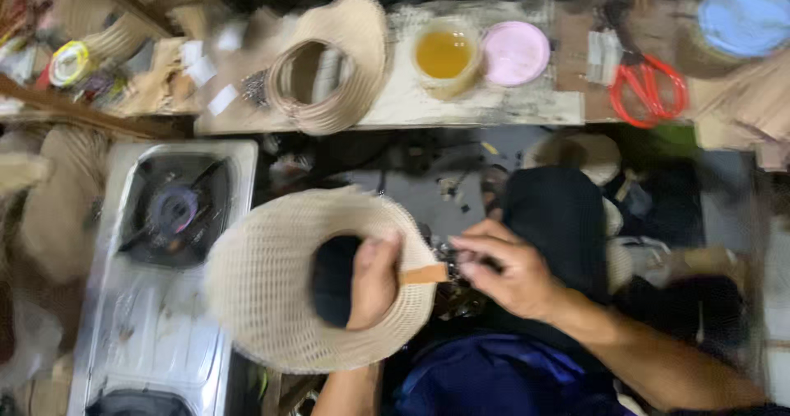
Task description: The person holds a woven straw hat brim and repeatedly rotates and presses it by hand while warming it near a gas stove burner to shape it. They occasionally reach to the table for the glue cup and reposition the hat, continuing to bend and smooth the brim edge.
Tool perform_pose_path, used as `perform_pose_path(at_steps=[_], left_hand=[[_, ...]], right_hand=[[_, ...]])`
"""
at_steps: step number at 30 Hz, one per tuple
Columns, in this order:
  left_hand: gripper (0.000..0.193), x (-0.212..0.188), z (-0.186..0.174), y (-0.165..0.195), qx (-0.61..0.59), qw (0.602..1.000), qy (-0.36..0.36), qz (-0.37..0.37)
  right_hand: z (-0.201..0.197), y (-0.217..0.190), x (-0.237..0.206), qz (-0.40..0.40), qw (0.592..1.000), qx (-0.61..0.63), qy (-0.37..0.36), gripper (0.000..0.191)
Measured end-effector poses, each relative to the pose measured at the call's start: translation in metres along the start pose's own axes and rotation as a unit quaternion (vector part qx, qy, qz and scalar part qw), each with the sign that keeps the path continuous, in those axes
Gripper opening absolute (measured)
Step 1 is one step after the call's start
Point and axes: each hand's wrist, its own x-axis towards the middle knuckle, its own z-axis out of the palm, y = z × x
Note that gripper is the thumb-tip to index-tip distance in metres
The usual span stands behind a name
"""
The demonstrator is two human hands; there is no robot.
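While my left hand (374,280) is gripping the pale woven straw hat (271,301) by its brim, my right hand (504,272) is pinching the tan strip (424,274) (lying crosswise between both hands), just right of the hat.

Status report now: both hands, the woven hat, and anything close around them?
Left hand grips woven hat at its opening. Right hand pinches tan strip at hat's edge. Gas stove beside hat.
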Motion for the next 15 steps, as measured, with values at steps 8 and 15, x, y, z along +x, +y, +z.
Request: perform_pose_path(at_steps=[8,15], left_hand=[[0.037,-0.028,0.044,-0.017,-0.029,0.996,-0.070,-0.038],[0.044,-0.028,0.028,-0.054,0.208,0.964,-0.109,-0.121]], right_hand=[[0.043,-0.009,-0.054,-0.042,0.992,0.078,0.087,0.096],[-0.005,0.003,-0.088,-0.020,0.962,0.133,0.237,0.085]])
